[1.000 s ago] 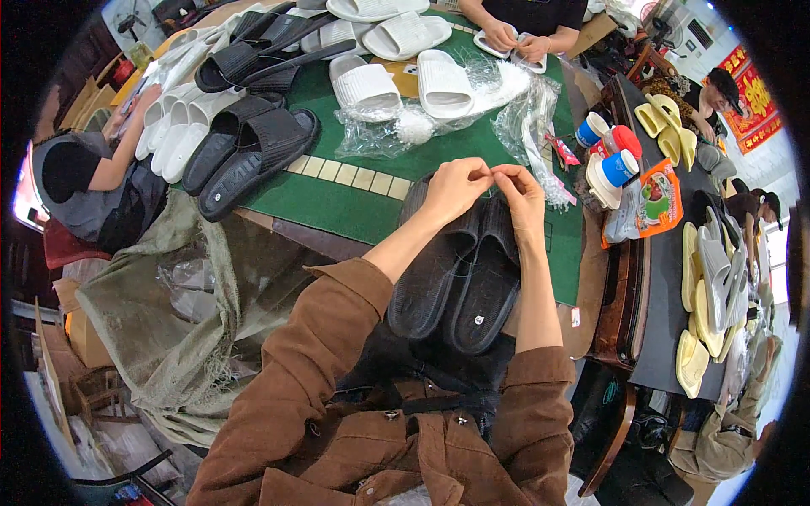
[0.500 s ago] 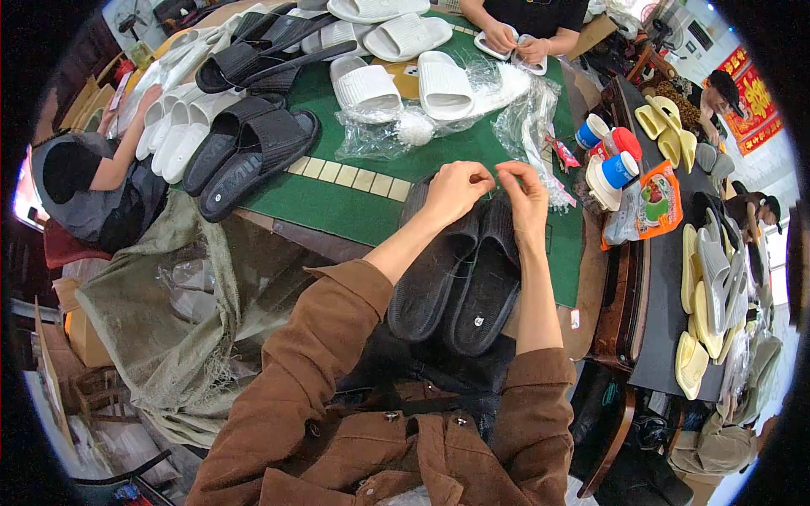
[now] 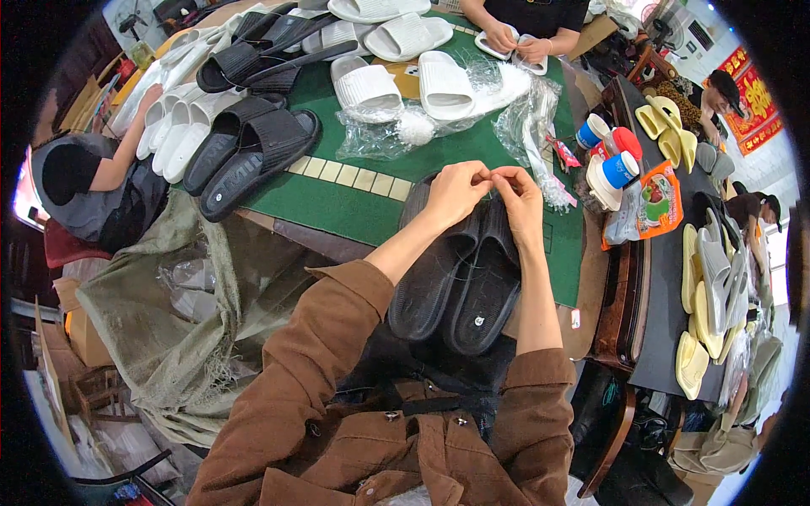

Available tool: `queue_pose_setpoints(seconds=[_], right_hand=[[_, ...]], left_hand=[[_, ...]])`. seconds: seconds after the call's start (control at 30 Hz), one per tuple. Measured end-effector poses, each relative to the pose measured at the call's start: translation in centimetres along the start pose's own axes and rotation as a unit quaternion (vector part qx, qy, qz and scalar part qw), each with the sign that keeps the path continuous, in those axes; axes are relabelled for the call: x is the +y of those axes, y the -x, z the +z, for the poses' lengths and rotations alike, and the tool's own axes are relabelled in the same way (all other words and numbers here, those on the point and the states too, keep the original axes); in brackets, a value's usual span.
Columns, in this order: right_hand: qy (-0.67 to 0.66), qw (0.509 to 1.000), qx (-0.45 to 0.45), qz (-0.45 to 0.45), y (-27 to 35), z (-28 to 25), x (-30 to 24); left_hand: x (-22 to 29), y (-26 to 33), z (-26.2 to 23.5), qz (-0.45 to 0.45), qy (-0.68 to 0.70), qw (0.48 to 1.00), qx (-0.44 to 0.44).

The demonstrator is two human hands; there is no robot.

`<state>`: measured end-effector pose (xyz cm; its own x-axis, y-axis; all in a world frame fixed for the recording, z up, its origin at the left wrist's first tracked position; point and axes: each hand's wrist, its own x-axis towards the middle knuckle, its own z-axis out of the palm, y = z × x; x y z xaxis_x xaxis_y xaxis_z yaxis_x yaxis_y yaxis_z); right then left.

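A pair of black ribbed slippers (image 3: 483,308) sits side by side at the near edge of the green table, open heels toward me. Over their straps my left hand (image 3: 456,194) and my right hand (image 3: 518,196) meet, fingers pinched and fingertips touching. Whatever is between the fingertips is too small to make out. A faint thin strand shows where the two slippers lie against each other. Both straps are partly covered by my hands and wrists.
Left of me lie another black pair (image 3: 253,156) and white slippers (image 3: 181,126). Ahead are white slippers (image 3: 445,84) in clear plastic and a bundle of white strands (image 3: 536,143). Cups (image 3: 620,171) and an orange pouch (image 3: 654,202) stand right. Co-workers sit around, one handling slippers opposite.
My fingertips, slightly apart before, have come together, the right hand shifting a little left. The black slippers have stayed in place.
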<state>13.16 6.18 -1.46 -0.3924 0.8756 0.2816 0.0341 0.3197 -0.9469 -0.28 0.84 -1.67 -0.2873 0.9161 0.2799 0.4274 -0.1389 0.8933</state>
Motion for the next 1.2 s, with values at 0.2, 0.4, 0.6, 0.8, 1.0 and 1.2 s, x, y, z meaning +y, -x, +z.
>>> queue_pose_setpoints(seconds=[0.2, 0.4, 0.6, 0.8, 1.0, 1.2], right_hand=[[-0.014, 1.0, -0.022, -0.013, -0.1, -0.1, 0.1], [-0.026, 0.999, 0.021, -0.038, -0.5, -0.1, -0.8], [-0.09, 0.995, 0.03, -0.036, -0.3, -0.1, -2.3], [-0.084, 0.995, -0.052, -0.015, -1.6, -0.2, -3.8], [-0.079, 0.993, -0.089, -0.005, -2.3, -0.4, -3.3], [0.036, 0.998, -0.028, -0.03, -0.6, 0.2, -1.2]], left_hand=[[0.1, -0.2, -0.2, 0.01, -0.061, 0.998, -0.021], [0.5, 0.2, 0.0, 0.001, -0.046, 0.999, -0.022], [0.6, 0.3, -0.3, -0.008, -0.091, 0.994, -0.051], [0.5, 0.2, -0.4, 0.021, -0.107, 0.993, -0.048], [0.6, 0.3, -0.1, 0.021, -0.058, 0.998, -0.014], [0.1, 0.0, -0.1, -0.001, -0.025, 1.0, 0.001]])
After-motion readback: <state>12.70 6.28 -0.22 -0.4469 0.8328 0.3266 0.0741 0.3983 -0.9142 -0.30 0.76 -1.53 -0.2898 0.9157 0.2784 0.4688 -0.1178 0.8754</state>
